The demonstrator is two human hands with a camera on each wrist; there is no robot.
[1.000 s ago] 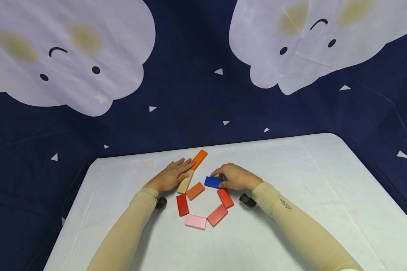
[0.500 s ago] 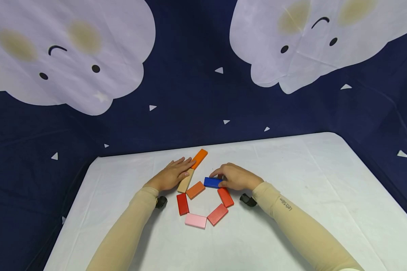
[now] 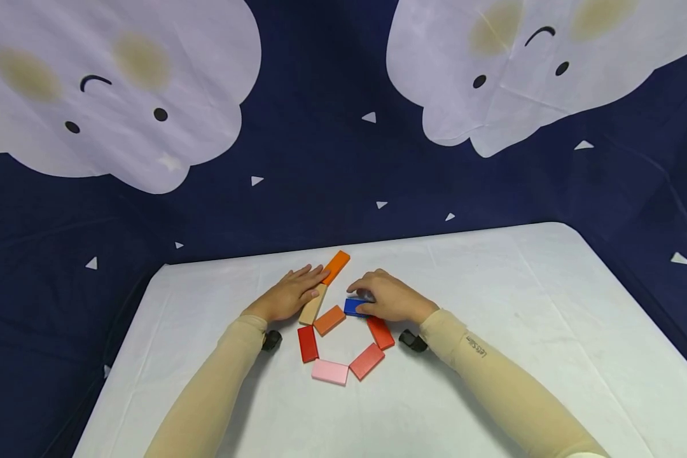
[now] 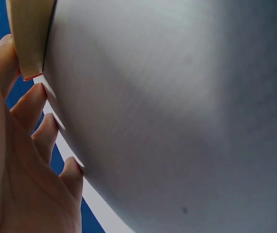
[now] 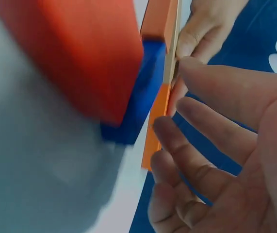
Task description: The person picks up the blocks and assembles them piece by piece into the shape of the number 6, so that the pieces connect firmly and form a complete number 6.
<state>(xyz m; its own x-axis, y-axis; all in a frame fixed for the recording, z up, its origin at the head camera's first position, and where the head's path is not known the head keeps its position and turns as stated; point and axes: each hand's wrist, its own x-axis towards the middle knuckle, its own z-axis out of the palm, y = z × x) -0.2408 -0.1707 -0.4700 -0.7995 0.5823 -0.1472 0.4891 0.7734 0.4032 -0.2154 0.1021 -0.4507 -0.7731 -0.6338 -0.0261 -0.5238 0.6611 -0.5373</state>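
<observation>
Several coloured wooden blocks form a rough ring on the white table. My left hand [image 3: 286, 296] rests with fairly straight fingers at a beige block [image 3: 312, 310] and a bright orange block [image 3: 337, 266], which lie end to end. In the left wrist view the thumb touches the beige block [image 4: 30, 39]. At the ring's far side lies a blue block [image 3: 352, 307], between a darker orange block [image 3: 329, 320] and a red block [image 3: 380, 333]. Over the blue block hovers my right hand [image 3: 397, 298]; the right wrist view shows its loosely bent fingers apart from the blue block [image 5: 137, 97].
Nearer the person, another red block [image 3: 308, 344], a pink block [image 3: 330, 372] and a coral block [image 3: 367, 361] continue the ring. The table [image 3: 509, 299] ends at the back before a dark blue cloth [image 3: 315, 146] with clouds on it.
The right hand has loosened from the blue block and shifted slightly left and up. Earlier, the blue block moved slightly left towards the darker orange one. The left hand stays in place.
</observation>
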